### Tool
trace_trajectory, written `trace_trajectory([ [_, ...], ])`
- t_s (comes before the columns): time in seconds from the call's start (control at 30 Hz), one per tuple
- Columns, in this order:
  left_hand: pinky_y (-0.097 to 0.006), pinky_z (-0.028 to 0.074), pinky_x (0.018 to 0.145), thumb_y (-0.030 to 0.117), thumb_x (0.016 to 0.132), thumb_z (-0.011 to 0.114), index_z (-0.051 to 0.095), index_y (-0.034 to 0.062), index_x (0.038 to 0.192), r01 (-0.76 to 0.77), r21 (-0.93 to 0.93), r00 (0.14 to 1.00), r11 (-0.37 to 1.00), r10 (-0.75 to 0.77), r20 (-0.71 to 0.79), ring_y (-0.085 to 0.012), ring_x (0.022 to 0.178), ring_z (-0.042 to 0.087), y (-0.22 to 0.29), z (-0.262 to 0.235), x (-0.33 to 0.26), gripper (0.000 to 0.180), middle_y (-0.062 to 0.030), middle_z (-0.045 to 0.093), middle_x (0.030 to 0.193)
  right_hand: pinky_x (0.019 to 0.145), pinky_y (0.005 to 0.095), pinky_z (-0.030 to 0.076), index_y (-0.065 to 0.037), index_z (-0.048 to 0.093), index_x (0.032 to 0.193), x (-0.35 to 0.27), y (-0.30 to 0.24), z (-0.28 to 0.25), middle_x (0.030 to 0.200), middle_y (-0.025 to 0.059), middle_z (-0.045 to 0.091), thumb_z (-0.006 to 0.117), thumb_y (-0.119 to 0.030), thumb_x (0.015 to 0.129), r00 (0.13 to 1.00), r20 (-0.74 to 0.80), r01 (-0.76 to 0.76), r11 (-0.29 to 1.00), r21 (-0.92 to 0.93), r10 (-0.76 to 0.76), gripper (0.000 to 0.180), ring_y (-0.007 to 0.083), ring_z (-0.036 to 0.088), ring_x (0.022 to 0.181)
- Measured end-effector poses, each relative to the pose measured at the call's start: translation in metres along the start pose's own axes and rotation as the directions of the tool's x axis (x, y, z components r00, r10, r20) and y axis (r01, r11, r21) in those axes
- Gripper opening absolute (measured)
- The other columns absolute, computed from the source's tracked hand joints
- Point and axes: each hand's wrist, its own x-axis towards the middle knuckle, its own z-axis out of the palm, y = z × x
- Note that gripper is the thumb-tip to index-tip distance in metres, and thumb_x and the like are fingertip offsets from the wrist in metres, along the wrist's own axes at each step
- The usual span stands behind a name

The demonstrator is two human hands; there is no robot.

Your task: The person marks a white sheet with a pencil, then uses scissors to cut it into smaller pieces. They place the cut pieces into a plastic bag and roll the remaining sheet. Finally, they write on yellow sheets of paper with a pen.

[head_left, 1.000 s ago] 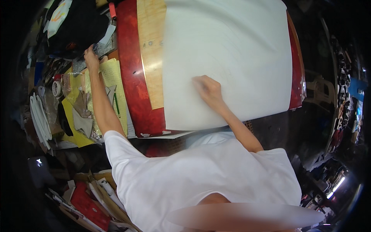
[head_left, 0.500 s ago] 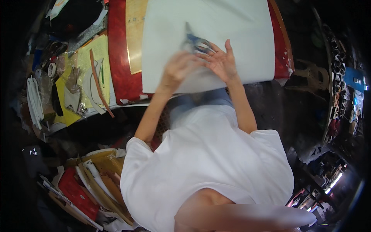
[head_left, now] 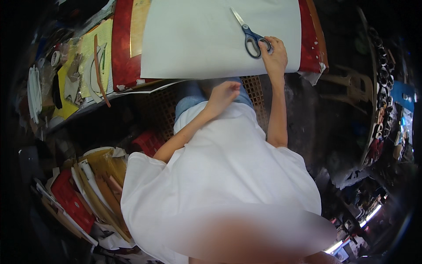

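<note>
A large white sheet [head_left: 198, 39] lies across a red board [head_left: 123, 53] on the table. Blue-handled scissors [head_left: 248, 34] lie flat on the sheet near its near edge, blades pointing away. My right hand [head_left: 274, 55] rests on the sheet with its fingers on the scissors' handle loops. My left hand [head_left: 223, 93] hangs loosely below the table edge, over my lap, holding nothing.
Yellow sheets [head_left: 94, 57], a wooden strip [head_left: 100, 72], tape rolls and scraps crowd the table's left side. A pile of boards and a red crate [head_left: 88, 193] sits on the floor to my left. Shelves with small items [head_left: 387, 110] line the right.
My left hand came off the sheet and dropped below the table edge. The scissors were set down flat on the sheet, with my right hand staying at the handles.
</note>
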Motion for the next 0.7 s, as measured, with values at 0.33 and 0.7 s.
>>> trace_trajectory([
  [0.33,-0.035,0.037,0.109,0.006,0.081,0.073,0.05,0.0013,0.126,0.146,-0.824,0.939,0.547,-0.34,-0.059,-0.0178,0.12,0.052,-0.013,-0.015,0.016,0.051,-0.0081,0.056,0.125,0.071,0.0379,0.054,0.002,0.061,0.099,0.022,-0.005,-0.018,0.082,0.0134,0.067,0.078,-0.036,0.073,0.807,0.554,-0.296,0.952,0.081,0.204,0.049,0.0249,0.067,0.076],
  [0.7,-0.036,0.034,0.11,0.024,0.093,0.062,0.049,0.0006,0.13,0.299,-0.82,0.954,0.487,-0.177,0.243,-0.0212,0.122,0.05,0.018,0.026,0.03,0.046,-0.0104,0.057,0.126,0.085,0.0418,0.054,0.001,0.048,0.131,-0.078,0.039,-0.046,0.128,0.0209,0.052,0.049,-0.028,0.1,0.625,0.716,-0.593,-0.785,0.177,-0.31,0.042,0.029,0.056,0.111],
])
